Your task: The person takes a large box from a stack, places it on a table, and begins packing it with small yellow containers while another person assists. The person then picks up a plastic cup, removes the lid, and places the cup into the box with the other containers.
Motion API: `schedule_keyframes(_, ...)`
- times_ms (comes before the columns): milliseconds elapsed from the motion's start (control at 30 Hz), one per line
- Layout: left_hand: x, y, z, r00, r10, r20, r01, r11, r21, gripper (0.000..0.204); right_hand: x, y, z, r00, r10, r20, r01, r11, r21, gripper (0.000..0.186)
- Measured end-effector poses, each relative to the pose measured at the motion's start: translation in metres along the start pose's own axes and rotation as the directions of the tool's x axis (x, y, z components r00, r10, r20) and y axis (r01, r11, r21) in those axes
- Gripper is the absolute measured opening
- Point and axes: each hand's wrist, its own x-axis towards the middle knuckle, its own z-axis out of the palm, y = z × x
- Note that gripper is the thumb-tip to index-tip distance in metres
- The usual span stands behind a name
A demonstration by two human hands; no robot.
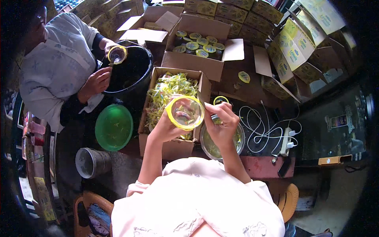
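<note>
My left hand (164, 125) is wrapped round a clear cup (185, 113) with a bright yellow rim, its round end turned up toward me. Close to the right side of that rim is my right hand (222, 125), thumb and fingers pinched together. What they grip, if anything, is too small or dark to make out. Below the cup stands a cardboard box (167, 148) heaped with yellow-green and white shreds (171, 89). Under my right hand sits a round metal bowl (241, 138), partly hidden. Another yellow-rimmed cup (221, 100) shows just beyond my right fingers.
At the left a co-worker holds a yellow-rimmed cup (117, 55) over a black tub (148, 71). A green basin (114, 127) and grey bucket (92, 162) stand nearby. An open carton (193, 63) holds several lidded cups. White cables (256, 134) reach a power strip (287, 142) at right.
</note>
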Motion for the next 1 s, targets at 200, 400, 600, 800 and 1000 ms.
schedule_keyframes(200, 0.003, -0.001, 0.007, 0.98, 0.177, 0.087, -0.182, 0.981, 0.062, 0.071, 0.0, 0.002, -0.003, 1.0, 0.003, 0.012, -0.004, 1.0, 0.019, 0.02)
schedule_keyframes(400, 0.006, 0.0, 0.013, 0.985, 0.169, -0.032, -0.172, 0.976, -0.135, 0.068, -0.003, 0.0, -0.006, 0.996, 0.021, -0.084, -0.022, 1.0, -0.008, 0.019)
schedule_keyframes(600, 0.004, 0.004, 0.021, 0.987, 0.144, -0.067, -0.157, 0.941, -0.301, 0.064, -0.001, -0.013, -0.008, 0.993, 0.028, -0.111, -0.03, 0.999, -0.017, 0.015)
schedule_keyframes(800, 0.003, 0.001, 0.022, 0.984, 0.166, -0.058, -0.174, 0.968, -0.179, 0.07, -0.002, -0.016, -0.009, 0.993, -0.023, -0.119, 0.02, 0.999, -0.027, 0.014)
schedule_keyframes(1000, -0.004, -0.004, 0.012, 0.991, 0.135, -0.011, -0.135, 0.99, -0.041, 0.072, 0.002, -0.018, -0.012, 0.994, -0.052, -0.094, 0.047, 0.997, -0.058, 0.016)
